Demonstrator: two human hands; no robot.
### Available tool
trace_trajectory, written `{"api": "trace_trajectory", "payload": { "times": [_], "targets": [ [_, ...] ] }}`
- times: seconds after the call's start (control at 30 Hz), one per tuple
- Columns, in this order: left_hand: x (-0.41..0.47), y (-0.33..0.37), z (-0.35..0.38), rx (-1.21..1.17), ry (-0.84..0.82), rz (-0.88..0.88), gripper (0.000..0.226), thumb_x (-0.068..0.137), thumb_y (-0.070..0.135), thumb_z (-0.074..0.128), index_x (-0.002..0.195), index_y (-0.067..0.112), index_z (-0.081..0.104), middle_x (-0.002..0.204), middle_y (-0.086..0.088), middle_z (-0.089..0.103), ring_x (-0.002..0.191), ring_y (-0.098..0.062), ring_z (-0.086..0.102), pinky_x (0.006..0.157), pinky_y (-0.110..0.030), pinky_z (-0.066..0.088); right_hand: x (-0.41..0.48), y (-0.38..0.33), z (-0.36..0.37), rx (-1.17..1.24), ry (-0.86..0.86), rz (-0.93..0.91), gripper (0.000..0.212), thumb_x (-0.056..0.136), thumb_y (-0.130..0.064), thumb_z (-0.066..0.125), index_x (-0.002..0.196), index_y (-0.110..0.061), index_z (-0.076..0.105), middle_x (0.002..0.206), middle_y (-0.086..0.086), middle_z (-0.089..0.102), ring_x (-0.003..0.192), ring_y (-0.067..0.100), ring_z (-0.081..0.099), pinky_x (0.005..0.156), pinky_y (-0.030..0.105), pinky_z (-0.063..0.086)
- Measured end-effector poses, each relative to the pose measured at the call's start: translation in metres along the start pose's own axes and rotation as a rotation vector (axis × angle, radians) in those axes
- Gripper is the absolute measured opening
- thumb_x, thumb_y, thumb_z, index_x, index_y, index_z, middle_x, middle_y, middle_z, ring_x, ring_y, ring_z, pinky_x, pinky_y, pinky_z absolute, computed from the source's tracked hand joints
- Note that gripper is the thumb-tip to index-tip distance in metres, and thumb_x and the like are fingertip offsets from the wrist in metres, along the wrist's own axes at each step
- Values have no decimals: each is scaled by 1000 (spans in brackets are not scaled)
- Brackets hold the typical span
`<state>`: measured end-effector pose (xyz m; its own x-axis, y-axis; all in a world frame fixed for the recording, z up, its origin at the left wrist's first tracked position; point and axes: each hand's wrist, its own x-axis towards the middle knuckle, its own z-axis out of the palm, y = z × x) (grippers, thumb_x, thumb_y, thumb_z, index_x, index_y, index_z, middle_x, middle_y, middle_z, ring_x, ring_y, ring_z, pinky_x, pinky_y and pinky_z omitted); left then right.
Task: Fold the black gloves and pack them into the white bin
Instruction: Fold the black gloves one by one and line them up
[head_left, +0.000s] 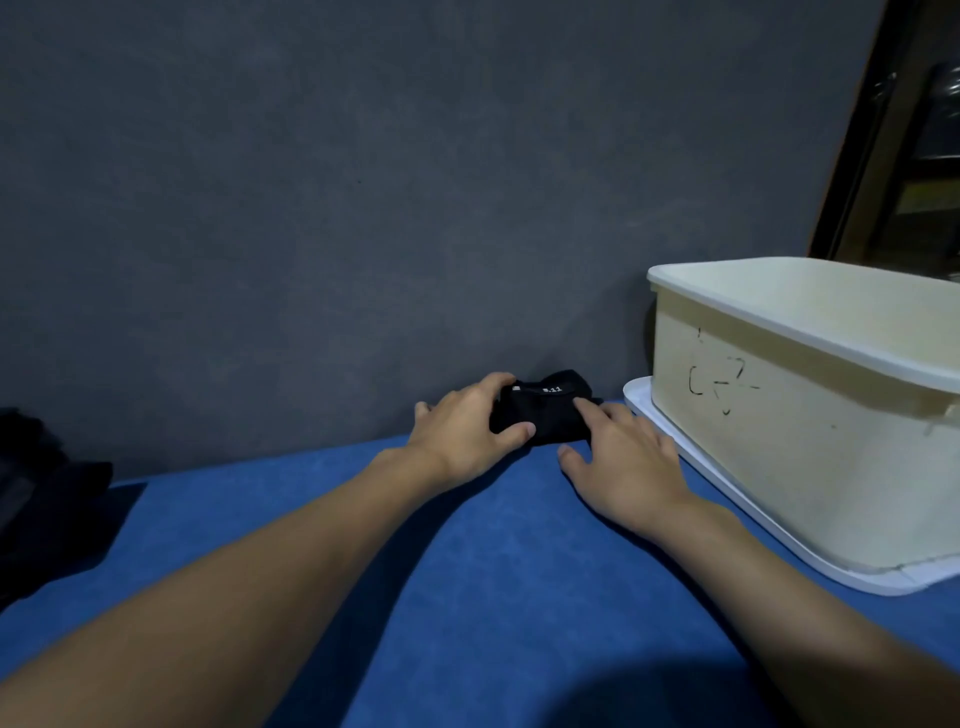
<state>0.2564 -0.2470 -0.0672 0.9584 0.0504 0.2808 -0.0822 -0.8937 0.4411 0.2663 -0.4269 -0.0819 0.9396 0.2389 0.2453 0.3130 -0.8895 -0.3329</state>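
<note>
Head view: left hand (467, 426) grips folded black glove (543, 410) at 12 o'clock on blue table (467, 571), pinning fold; right hand (623, 462) fingers straight, pressing it flat. White bin (779, 415) at 3 o'clock.

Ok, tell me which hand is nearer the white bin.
Right. The right hand lies just beside the white bin, fingertips on the folded black glove; the left hand grips the glove's other side, farther from the bin.

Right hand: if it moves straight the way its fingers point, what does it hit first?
The folded black glove: the right hand points up-left and its index fingertip seems to touch it. The left hand grips the glove's other side; the grey wall lies behind.
</note>
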Motion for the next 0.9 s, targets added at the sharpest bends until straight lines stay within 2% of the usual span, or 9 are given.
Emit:
{"api": "trace_trajectory", "payload": {
  "times": [0.13, 0.23, 0.33, 0.5, 0.63, 0.8, 0.9],
  "targets": [
    [-3, 2, -3, -18, 3, -16, 61, 91, 53, 60, 144, 36, 36, 120, 14, 56, 123, -13, 51, 105, -49, 30, -1, -2, -3, 22, 14, 6, 62, 94, -42, 47, 150, -31, 23, 152, 7, 29, 138, 29, 27, 112, 42, 24],
    [-10, 1, -11, -22, 28, -13, 63, 89, 55, 61, 144, 36, 36, 129, 10, 55, 122, -13, 52, 106, -50, 31, -7, -6, -8, 43, 50, -6, 64, 94, -37, 49, 151, -29, 21, 156, 11, 22, 141, 31, 20, 113, 44, 23],
    [-23, 0, -25, -10, 37, -26, 63, 90, 56, 60, 143, 33, 37, 132, 9, 54, 122, -12, 52, 106, -48, 31, -14, -14, -14, 84, 97, -40, 58, 94, -34, 50, 147, -29, 28, 152, 7, 27, 138, 28, 22, 112, 44, 24],
    [-58, -9, -55, 10, 40, -52, 55, 90, 58, 59, 136, 34, 43, 112, 13, 55, 112, -12, 56, 103, -43, 33, -36, -43, -21, 143, 61, -150, 54, 95, -33, 49, 146, -29, 32, 148, 1, 32, 135, 22, 25, 111, 42, 22],
    [-95, -24, -84, 19, 69, -92, 50, 88, 60, 60, 129, 34, 49, 108, 14, 58, 109, -11, 57, 105, -46, 38, -60, -76, -26, 166, 15, -272, 52, 94, -33, 50, 144, -28, 35, 144, -3, 35, 133, 20, 27, 108, 40, 24],
    [-151, -48, -126, 29, 109, -143, 43, 83, 61, 59, 116, 34, 57, 98, 17, 61, 103, -11, 59, 100, -49, 44, -89, -131, -29, 224, -53, -408, 47, 94, -35, 51, 139, -29, 41, 141, -5, 38, 132, 17, 28, 107, 38, 25],
    [-186, -62, -155, 63, 157, -167, 41, 82, 59, 59, 111, 30, 62, 95, 18, 62, 100, -12, 59, 98, -47, 46, -110, -170, -26, 274, -101, -488, 43, 94, -34, 51, 136, -30, 44, 139, -6, 40, 131, 17, 29, 108, 38, 26]
  ]
}}
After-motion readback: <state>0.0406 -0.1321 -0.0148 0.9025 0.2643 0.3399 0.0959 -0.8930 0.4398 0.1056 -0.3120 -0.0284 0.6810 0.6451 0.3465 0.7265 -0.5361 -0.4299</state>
